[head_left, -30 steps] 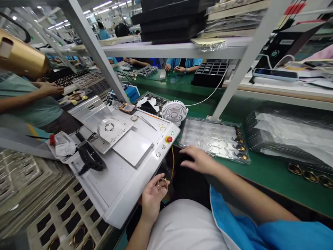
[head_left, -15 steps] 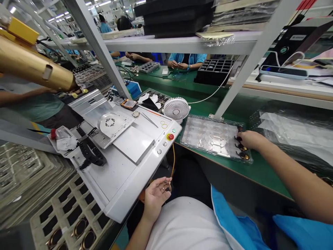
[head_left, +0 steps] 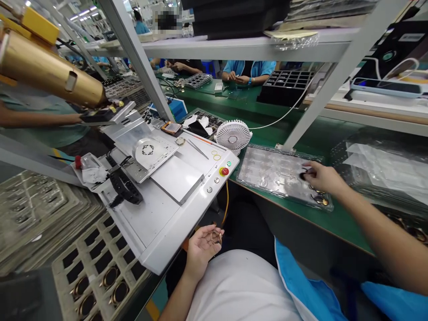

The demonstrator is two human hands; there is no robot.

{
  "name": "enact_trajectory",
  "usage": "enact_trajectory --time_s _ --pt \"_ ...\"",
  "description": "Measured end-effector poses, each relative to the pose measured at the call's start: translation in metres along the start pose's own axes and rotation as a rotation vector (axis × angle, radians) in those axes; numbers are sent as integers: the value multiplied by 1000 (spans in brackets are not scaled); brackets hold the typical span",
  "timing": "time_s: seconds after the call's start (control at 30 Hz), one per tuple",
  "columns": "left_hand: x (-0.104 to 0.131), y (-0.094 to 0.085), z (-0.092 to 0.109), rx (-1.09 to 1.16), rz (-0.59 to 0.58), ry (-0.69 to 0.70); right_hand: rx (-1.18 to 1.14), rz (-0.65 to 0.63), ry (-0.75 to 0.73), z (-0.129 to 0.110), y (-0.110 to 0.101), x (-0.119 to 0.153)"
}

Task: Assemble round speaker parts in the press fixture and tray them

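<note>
My left hand is palm up near my lap, its fingers curled around a thin rose-gold watch case ring. Over the right end of a clear plastic tray, my right hand pinches a small dark part with a curved tail; its exact kind is unclear. Below that hand, a similar dark part with a gold round end lies in the tray. My fingers hide some of the tray's right column.
Left of me is a white machine bench with a metal fixture plate, tweezers and a red stop button. A white fan stands behind the tray. A foam tray holds several watch cases. Co-workers sit beyond the shelf.
My right hand has shifted slightly left over the tray, with the dark part now showing at its fingertips. The left hand keeps the ring, its fingers a little more spread. The view has shifted slightly.
</note>
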State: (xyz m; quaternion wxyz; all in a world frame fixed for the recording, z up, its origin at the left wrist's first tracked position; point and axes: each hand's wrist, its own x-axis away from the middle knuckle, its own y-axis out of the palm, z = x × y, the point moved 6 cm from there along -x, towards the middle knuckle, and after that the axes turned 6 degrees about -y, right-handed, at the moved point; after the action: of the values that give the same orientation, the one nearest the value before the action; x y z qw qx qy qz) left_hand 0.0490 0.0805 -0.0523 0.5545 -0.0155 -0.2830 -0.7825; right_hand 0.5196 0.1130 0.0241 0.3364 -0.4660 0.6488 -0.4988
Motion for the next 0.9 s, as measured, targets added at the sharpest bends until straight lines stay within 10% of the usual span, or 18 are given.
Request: enact_trajectory --time_s 0.2,0.33,0.5,0.9 --pt "-2 41 21 -55 -298 6 -1075 -341 -433 -182 72 67" --pt "3 40 38 -69 -320 78 -1206 -303 -652 -261 73 94" --pt "19 20 42 -13 -254 82 -1140 -103 -831 -283 65 95" --pt "16 -2 38 87 -90 70 -933 -154 -927 -309 53 73"
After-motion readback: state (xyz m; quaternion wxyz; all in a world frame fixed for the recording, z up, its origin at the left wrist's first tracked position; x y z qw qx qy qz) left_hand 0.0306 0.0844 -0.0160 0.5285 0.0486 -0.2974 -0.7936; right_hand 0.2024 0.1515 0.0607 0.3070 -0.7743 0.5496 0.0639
